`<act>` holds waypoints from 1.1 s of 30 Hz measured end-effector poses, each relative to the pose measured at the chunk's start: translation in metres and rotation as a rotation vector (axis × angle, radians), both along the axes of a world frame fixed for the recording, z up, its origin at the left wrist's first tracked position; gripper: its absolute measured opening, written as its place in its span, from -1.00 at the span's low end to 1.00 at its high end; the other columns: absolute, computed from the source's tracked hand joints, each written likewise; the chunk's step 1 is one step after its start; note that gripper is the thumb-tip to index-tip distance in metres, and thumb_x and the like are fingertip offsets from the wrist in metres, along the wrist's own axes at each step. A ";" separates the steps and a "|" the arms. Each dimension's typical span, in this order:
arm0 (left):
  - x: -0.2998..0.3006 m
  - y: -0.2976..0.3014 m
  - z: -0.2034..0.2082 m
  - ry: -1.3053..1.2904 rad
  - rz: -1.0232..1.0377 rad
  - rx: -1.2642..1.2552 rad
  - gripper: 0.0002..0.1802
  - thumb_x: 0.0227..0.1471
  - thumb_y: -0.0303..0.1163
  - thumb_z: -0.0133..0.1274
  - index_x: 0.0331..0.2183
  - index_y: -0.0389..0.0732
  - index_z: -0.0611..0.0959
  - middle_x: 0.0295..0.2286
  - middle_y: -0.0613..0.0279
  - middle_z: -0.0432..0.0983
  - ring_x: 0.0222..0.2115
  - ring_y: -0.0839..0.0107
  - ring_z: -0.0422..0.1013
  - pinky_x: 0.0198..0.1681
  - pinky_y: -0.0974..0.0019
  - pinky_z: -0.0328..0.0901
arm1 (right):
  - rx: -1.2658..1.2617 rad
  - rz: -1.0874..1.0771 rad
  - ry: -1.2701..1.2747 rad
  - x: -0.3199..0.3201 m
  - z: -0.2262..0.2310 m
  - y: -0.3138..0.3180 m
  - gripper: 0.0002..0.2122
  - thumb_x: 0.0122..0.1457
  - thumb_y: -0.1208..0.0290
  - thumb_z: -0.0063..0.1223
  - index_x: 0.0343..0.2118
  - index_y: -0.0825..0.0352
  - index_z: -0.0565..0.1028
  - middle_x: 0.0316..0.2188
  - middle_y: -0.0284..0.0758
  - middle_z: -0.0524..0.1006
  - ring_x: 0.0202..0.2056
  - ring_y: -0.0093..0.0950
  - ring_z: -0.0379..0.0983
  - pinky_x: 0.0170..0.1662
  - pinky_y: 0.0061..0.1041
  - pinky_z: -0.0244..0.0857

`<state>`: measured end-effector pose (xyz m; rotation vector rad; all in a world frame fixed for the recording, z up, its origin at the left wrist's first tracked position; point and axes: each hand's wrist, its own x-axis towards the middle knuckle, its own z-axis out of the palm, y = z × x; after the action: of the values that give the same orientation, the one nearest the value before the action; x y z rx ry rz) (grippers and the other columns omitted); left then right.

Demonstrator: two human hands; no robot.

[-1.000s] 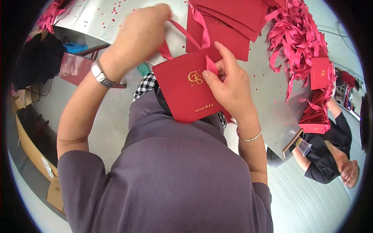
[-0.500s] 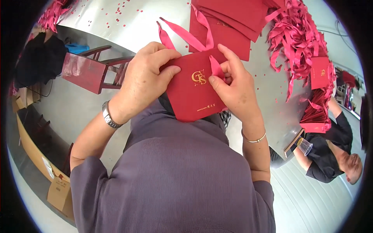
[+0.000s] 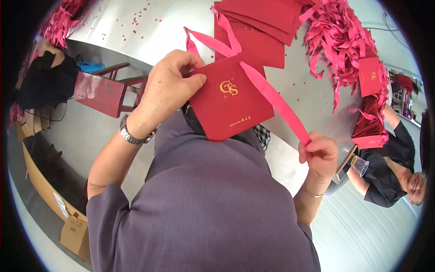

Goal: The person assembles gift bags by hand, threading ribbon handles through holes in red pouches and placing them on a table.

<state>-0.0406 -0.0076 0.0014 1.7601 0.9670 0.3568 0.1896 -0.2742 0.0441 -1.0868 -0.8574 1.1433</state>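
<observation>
My left hand (image 3: 174,88) pinches the upper left corner of a small red paper bag (image 3: 229,106) with gold printing on its front. A pink ribbon (image 3: 276,99) comes out through the bag's front near the top edge and runs taut down to the right. My right hand (image 3: 321,153) is closed on that ribbon, well apart from the bag. More of the pink ribbon loops up behind the bag's top edge, over the table. The bag hangs over my lap, slightly tilted.
Flat red bags (image 3: 260,22) lie stacked on the metal table (image 3: 290,90) ahead. A heap of pink ribbons (image 3: 340,41) and bundled red bags (image 3: 369,122) lie at the right. A person (image 3: 389,158) sits there near a plastic cup (image 3: 359,166). A wooden stool (image 3: 99,95) stands left.
My right hand has moved down and right, away from the bag, drawing the pink ribbon out through its front into a long strand. My left hand keeps hold of the corner.
</observation>
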 end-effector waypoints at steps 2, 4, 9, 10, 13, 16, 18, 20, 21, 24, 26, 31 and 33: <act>0.003 -0.002 0.000 -0.008 -0.010 0.018 -0.82 -0.12 -0.47 0.18 -0.36 -0.27 0.62 -0.38 0.15 0.49 -0.38 0.37 0.45 -0.30 0.34 0.36 | 0.034 -0.052 0.066 -0.012 0.002 0.003 -0.43 -0.24 0.72 0.19 -0.01 0.57 0.43 -0.27 -0.06 0.56 -0.35 -0.37 0.53 -0.36 -0.51 0.37; 0.003 -0.004 0.001 -0.003 -0.040 0.095 -0.83 -0.08 -0.56 0.18 -0.34 -0.28 0.59 -0.52 0.42 0.42 -0.53 0.67 0.29 -0.45 0.53 0.25 | 0.069 -0.058 0.156 -0.020 0.010 0.005 -0.22 -0.32 0.57 0.40 0.08 0.64 0.31 -0.16 0.04 0.54 -0.24 -0.28 0.54 -0.23 -0.40 0.41; 0.000 -0.004 0.001 0.051 -0.069 0.106 -0.80 -0.09 -0.55 0.17 -0.31 -0.31 0.59 -0.44 0.36 0.46 -0.48 0.62 0.33 -0.40 0.47 0.30 | 0.033 -0.102 -0.091 -0.041 0.032 0.022 -0.56 -0.12 0.48 0.35 -0.13 0.54 0.53 -0.26 -0.02 0.56 -0.27 -0.31 0.56 -0.23 -0.41 0.43; 0.000 0.000 -0.001 0.005 -0.086 0.031 -0.79 -0.08 -0.57 0.16 -0.30 -0.29 0.60 -0.43 0.36 0.46 -0.46 0.61 0.34 -0.37 0.46 0.31 | -0.018 -0.096 -0.137 -0.039 0.032 0.024 -0.77 -0.06 0.57 0.26 -0.28 0.46 0.60 -0.30 -0.05 0.55 -0.28 -0.35 0.54 -0.24 -0.44 0.41; 0.000 0.007 0.002 -0.065 -0.159 -0.007 -0.75 -0.06 -0.65 0.11 -0.25 -0.25 0.65 -0.32 0.34 0.46 -0.34 0.57 0.39 -0.27 0.46 0.33 | 0.118 -0.039 -0.523 -0.043 0.030 0.061 -0.81 -0.06 0.59 0.26 -0.33 0.43 0.58 -0.30 -0.12 0.54 -0.29 -0.38 0.51 -0.26 -0.45 0.37; -0.003 0.004 0.001 -0.073 -0.187 0.285 -0.70 -0.12 -0.64 0.14 -0.24 -0.24 0.66 -0.25 0.19 0.46 -0.27 0.34 0.42 -0.23 0.33 0.35 | 0.120 -0.105 -1.005 -0.063 0.005 0.114 -0.88 0.03 0.58 0.15 -0.33 0.40 0.53 -0.34 -0.18 0.53 -0.34 -0.27 0.48 -0.27 -0.42 0.35; -0.004 -0.002 0.012 -0.076 -0.160 0.645 -0.69 -0.20 -0.61 0.16 -0.27 -0.24 0.66 -0.28 0.07 0.46 -0.28 0.07 0.40 -0.20 0.17 0.35 | 0.052 -0.050 -0.909 -0.076 -0.020 0.126 -0.92 0.08 0.55 0.12 -0.35 0.39 0.51 -0.39 -0.18 0.52 -0.35 -0.19 0.46 -0.29 -0.37 0.35; -0.003 -0.009 0.016 -0.050 -0.179 0.577 -0.77 -0.22 -0.57 0.17 -0.36 -0.25 0.65 -0.32 0.06 0.48 -0.28 0.06 0.40 -0.22 0.15 0.35 | -0.029 0.019 -1.118 -0.084 -0.039 0.140 -0.94 0.09 0.52 0.11 -0.39 0.37 0.49 -0.43 -0.18 0.51 -0.36 -0.16 0.45 -0.32 -0.30 0.33; -0.001 -0.006 0.008 -0.094 -0.173 0.548 -0.84 -0.23 -0.53 0.17 -0.44 -0.26 0.61 -0.37 0.02 0.48 -0.28 0.03 0.40 -0.23 0.11 0.34 | -0.002 -0.022 -1.081 -0.088 -0.044 0.144 -0.94 0.11 0.50 0.10 -0.42 0.36 0.48 -0.46 -0.19 0.50 -0.38 -0.15 0.44 -0.34 -0.26 0.31; -0.003 0.003 -0.015 -0.054 -0.236 0.268 -0.85 -0.19 -0.47 0.11 -0.48 -0.34 0.59 -0.42 -0.07 0.45 -0.30 -0.02 0.39 -0.20 0.09 0.31 | -0.087 -0.078 -0.985 -0.095 -0.045 0.144 -0.94 0.15 0.55 0.04 -0.36 0.42 0.50 -0.44 -0.13 0.52 -0.39 -0.13 0.45 -0.32 -0.29 0.31; -0.008 0.007 -0.004 -0.091 -0.249 0.231 -0.87 -0.15 -0.45 0.12 -0.50 -0.33 0.60 -0.39 -0.04 0.46 -0.27 0.02 0.39 -0.16 0.12 0.31 | -0.098 -0.045 -0.979 -0.093 -0.048 0.140 -0.90 0.22 0.54 -0.03 -0.33 0.47 0.47 -0.44 -0.15 0.50 -0.41 -0.30 0.43 -0.30 -0.41 0.30; -0.003 -0.006 0.000 -0.155 -0.041 0.213 -0.84 -0.19 -0.42 0.16 -0.48 -0.31 0.65 -0.40 -0.06 0.51 -0.29 -0.03 0.44 -0.19 0.06 0.34 | -0.258 -0.032 -0.775 -0.090 -0.028 0.136 -0.90 0.20 0.53 0.01 -0.33 0.46 0.50 -0.44 -0.19 0.54 -0.42 -0.39 0.47 -0.33 -0.43 0.33; 0.001 -0.009 0.002 -0.101 -0.086 0.233 -0.86 -0.10 -0.41 0.14 -0.42 -0.25 0.62 -0.34 0.09 0.48 -0.25 0.09 0.42 -0.17 0.17 0.32 | -0.246 -0.043 -0.784 -0.083 -0.028 0.135 -0.89 0.21 0.52 0.02 -0.31 0.46 0.52 -0.44 -0.20 0.55 -0.42 -0.42 0.46 -0.31 -0.46 0.34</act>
<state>-0.0393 -0.0169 0.0034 1.9669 0.8003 0.5156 0.1066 -0.1391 0.0164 -1.7998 -1.3014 0.7838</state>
